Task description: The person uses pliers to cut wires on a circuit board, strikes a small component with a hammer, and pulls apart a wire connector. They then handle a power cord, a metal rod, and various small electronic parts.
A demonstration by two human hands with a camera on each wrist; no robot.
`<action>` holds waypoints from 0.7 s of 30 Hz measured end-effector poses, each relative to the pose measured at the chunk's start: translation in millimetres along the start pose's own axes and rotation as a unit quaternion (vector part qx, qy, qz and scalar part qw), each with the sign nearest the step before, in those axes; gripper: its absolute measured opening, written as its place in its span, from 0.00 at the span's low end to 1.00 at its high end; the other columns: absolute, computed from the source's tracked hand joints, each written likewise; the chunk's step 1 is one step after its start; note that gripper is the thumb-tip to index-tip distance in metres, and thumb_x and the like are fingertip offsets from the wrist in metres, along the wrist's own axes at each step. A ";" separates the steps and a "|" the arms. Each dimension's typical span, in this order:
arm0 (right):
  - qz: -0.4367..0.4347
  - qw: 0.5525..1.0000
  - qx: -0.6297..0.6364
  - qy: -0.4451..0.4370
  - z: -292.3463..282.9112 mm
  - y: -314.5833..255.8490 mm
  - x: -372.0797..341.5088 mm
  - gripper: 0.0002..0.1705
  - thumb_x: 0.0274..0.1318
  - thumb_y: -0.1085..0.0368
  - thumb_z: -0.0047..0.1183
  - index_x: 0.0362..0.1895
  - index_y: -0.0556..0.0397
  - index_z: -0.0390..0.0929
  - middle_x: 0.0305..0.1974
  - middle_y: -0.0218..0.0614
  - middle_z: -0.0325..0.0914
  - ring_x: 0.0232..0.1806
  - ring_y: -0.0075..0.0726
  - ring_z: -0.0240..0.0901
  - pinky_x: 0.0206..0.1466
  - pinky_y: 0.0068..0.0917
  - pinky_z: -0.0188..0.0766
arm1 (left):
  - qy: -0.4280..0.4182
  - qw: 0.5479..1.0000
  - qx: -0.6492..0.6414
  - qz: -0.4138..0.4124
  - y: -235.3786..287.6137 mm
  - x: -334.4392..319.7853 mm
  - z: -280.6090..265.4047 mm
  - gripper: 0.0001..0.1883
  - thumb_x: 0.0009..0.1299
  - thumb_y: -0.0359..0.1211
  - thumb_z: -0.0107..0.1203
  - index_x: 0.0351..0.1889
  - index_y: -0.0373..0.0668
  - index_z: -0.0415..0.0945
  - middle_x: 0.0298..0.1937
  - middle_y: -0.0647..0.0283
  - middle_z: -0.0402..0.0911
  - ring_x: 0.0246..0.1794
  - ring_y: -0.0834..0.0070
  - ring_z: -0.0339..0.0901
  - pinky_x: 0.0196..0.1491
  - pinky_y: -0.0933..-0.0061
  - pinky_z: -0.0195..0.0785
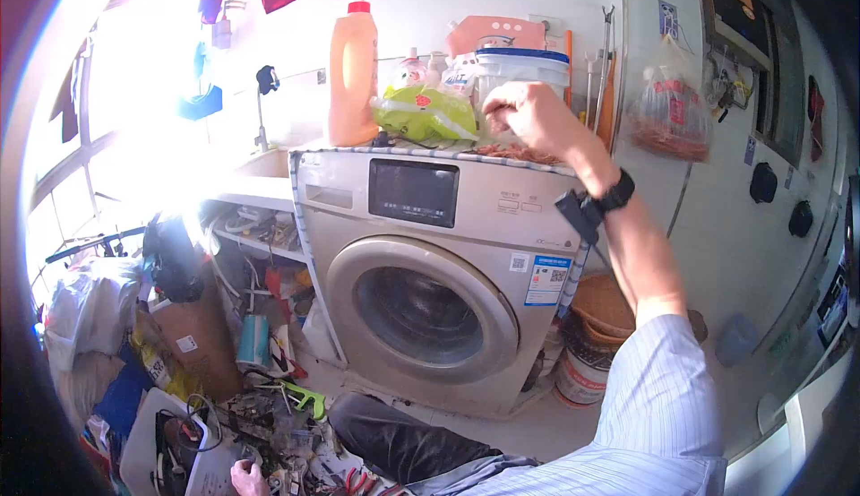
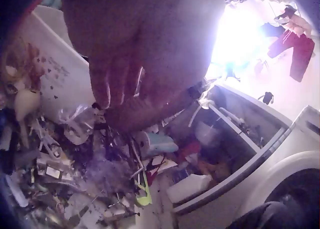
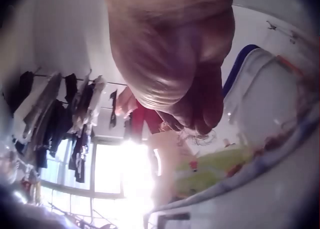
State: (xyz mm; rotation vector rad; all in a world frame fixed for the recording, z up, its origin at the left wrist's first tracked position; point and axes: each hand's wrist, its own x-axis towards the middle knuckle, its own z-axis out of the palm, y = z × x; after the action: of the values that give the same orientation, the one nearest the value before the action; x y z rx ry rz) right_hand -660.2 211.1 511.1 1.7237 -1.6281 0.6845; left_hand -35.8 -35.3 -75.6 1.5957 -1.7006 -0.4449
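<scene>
My right hand (image 1: pixel 537 120) is raised over the back right of the washing machine (image 1: pixel 421 299), fingers curled downward. In the right wrist view, thin wispy strands (image 3: pixel 200 137) stick out at its fingertips, pinched there. Beneath the hand, reddish-brown dried shreds (image 1: pixel 515 153) lie spread on the machine's top, beside a green plastic bag (image 1: pixel 425 112) and a white bucket with a blue rim (image 1: pixel 522 68). Low at the left, my left hand (image 1: pixel 248 478) hangs with loosely bent fingers above a heap of tools and scraps (image 2: pixel 100 174), beside a white bin (image 1: pixel 148 433).
An orange detergent bottle (image 1: pixel 352 75) stands on the machine's left side. On the right wall hangs a clear bag (image 1: pixel 672 106) of reddish contents. Bags and a cardboard box (image 1: pixel 197 335) crowd the left floor. Baskets over a bucket (image 1: pixel 580 375) stand right of the machine.
</scene>
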 end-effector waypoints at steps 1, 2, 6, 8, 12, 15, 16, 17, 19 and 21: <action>0.075 0.995 0.035 -0.051 -8.9 15.6 4.8 0.15 0.58 0.77 0.54 0.49 0.62 0.84 0.35 0.42 0.87 0.33 0.30 0.84 0.40 0.28 0.79 | 0.001 1.000 -0.002 0.003 -3.3 2.1 1.8 0.12 0.61 0.31 0.63 0.38 0.32 0.81 0.41 0.48 0.84 0.42 0.54 0.82 0.50 0.58 0.74; 0.096 0.992 0.008 -0.076 -13.9 29.2 9.9 0.16 0.57 0.77 0.54 0.50 0.62 0.83 0.34 0.42 0.87 0.32 0.31 0.84 0.39 0.29 0.79 | -0.011 1.000 0.006 -0.003 -8.0 4.0 3.0 0.12 0.61 0.32 0.63 0.37 0.32 0.81 0.39 0.49 0.84 0.42 0.54 0.82 0.49 0.58 0.74; 0.126 0.967 -0.141 -0.173 -10.2 52.7 18.0 0.20 0.55 0.77 0.52 0.52 0.58 0.84 0.34 0.44 0.87 0.31 0.35 0.84 0.39 0.33 0.79 | -0.031 0.999 0.013 -0.007 -14.3 1.8 7.8 0.12 0.59 0.33 0.64 0.34 0.32 0.82 0.36 0.49 0.84 0.40 0.54 0.82 0.49 0.58 0.74; 0.102 0.968 -0.155 -0.169 -0.7 75.1 13.9 0.21 0.55 0.77 0.51 0.53 0.57 0.84 0.34 0.45 0.87 0.32 0.39 0.85 0.42 0.34 0.80 | -0.050 0.998 0.032 -0.028 -4.6 -4.0 2.6 0.12 0.59 0.33 0.64 0.34 0.32 0.82 0.37 0.48 0.84 0.41 0.53 0.83 0.49 0.56 0.75; 0.167 0.958 -0.165 -0.167 -10.2 59.9 22.5 0.22 0.55 0.75 0.51 0.54 0.54 0.85 0.38 0.48 0.87 0.41 0.49 0.86 0.50 0.38 0.79 | -0.045 0.998 0.042 -0.018 -11.6 -8.9 3.2 0.12 0.59 0.34 0.64 0.34 0.33 0.82 0.36 0.48 0.85 0.40 0.52 0.83 0.48 0.56 0.75; 0.009 0.965 -0.254 -0.057 -12.9 49.8 28.3 0.19 0.57 0.74 0.52 0.51 0.55 0.86 0.42 0.49 0.87 0.47 0.50 0.85 0.53 0.41 0.79 | -0.046 0.999 -0.001 0.028 2.6 -10.2 -5.8 0.12 0.60 0.35 0.63 0.34 0.35 0.82 0.36 0.47 0.84 0.40 0.53 0.82 0.48 0.56 0.74; -0.047 0.976 -0.212 -0.020 -12.0 41.2 29.5 0.17 0.57 0.73 0.53 0.50 0.56 0.86 0.43 0.49 0.87 0.48 0.50 0.85 0.54 0.41 0.78 | -0.044 0.998 -0.037 0.033 13.1 -13.8 -11.3 0.12 0.60 0.35 0.63 0.34 0.35 0.82 0.35 0.47 0.84 0.39 0.53 0.82 0.48 0.56 0.74; -0.110 0.981 -0.157 0.013 -11.8 22.1 35.3 0.15 0.58 0.73 0.54 0.49 0.56 0.86 0.44 0.49 0.87 0.49 0.50 0.85 0.55 0.41 0.78 | -0.055 0.997 -0.046 0.025 8.7 -9.2 -10.0 0.11 0.61 0.35 0.61 0.34 0.36 0.81 0.35 0.48 0.84 0.39 0.53 0.82 0.47 0.57 0.74; -0.130 0.986 -0.103 -0.025 -6.4 -39.1 34.4 0.10 0.61 0.72 0.55 0.45 0.60 0.84 0.44 0.49 0.86 0.49 0.46 0.84 0.56 0.38 0.78 | -0.005 0.995 -0.029 0.097 23.9 -10.8 -29.6 0.09 0.67 0.33 0.60 0.38 0.35 0.81 0.38 0.48 0.84 0.41 0.50 0.81 0.46 0.53 0.72; -0.173 0.981 -0.077 -0.034 9.5 -106.4 25.4 0.10 0.63 0.66 0.57 0.42 0.61 0.84 0.42 0.49 0.85 0.45 0.47 0.83 0.53 0.39 0.77 | 0.039 0.997 -0.023 0.061 31.3 -4.0 -53.8 0.13 0.70 0.39 0.58 0.37 0.36 0.79 0.38 0.47 0.82 0.41 0.48 0.80 0.46 0.52 0.72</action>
State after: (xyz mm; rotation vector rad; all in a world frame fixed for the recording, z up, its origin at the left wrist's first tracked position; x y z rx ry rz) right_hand -552.8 188.1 512.5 1.8673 -1.3367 0.3278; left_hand -19.4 -13.7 -19.5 1.4486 -1.7055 -0.3536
